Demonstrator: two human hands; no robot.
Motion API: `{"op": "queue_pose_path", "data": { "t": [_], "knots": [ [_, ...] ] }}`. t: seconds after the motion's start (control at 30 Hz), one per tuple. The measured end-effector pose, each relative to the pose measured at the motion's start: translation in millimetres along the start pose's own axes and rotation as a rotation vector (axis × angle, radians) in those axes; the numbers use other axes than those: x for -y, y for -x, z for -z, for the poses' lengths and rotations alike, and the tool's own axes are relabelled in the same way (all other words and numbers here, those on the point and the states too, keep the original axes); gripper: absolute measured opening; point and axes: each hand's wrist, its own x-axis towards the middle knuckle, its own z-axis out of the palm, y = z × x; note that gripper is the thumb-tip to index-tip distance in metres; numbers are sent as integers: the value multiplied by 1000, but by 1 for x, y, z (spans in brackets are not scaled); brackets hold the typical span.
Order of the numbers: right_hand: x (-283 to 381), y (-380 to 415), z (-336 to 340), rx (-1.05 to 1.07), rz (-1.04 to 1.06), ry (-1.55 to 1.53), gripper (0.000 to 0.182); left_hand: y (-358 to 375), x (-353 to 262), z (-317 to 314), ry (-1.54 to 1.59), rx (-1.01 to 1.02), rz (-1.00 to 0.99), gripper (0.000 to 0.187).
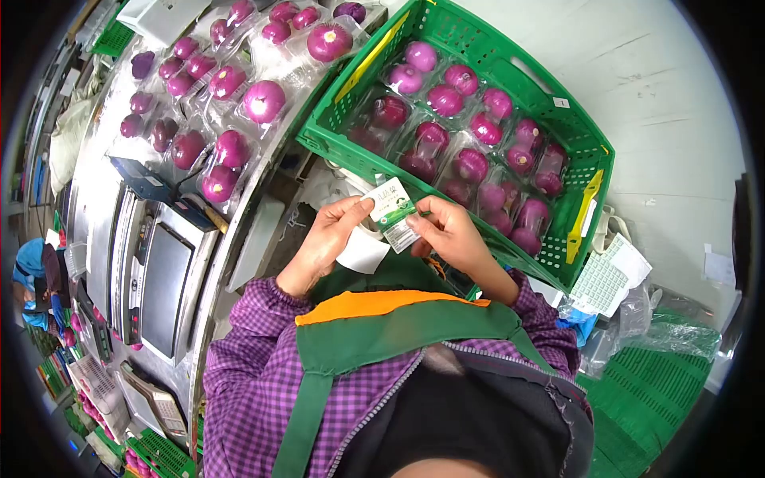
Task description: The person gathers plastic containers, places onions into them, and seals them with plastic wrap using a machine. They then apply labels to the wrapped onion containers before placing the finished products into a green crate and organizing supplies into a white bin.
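Observation:
Between my two hands is a small printed label [390,209], white at the top with a green band and a barcode at its lower end. My left hand [328,235] pinches its upper left edge between thumb and finger. On the other side, my right hand [453,233] grips it with thumb and forefinger. A blank white strip of backing paper [362,252] hangs below the left fingers. Just beyond my hands stands a green crate [335,137] holding many wrapped packs of purple onions [470,165].
On the metal table [209,307] at left lie more wrapped onions [264,101] and a weighing scale [169,291]. A green pallet [637,398] with clear plastic film [673,334] lies at lower right. Another person [38,279] is at the far left.

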Motion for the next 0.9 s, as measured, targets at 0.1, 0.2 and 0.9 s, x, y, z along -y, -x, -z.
{"op": "queue_pose_path", "data": {
  "t": [0.1,0.2,0.9],
  "knots": [
    [1,2,7,-24,280,513,24,4,-2,-3,-55,-13,71,25],
    [24,-1,1,-206,496,546,25,7,2,-9,-138,-3,24,24],
    [1,-86,-24,-437,486,390,13,9,39,48,637,-105,380,33]
  ]
}}
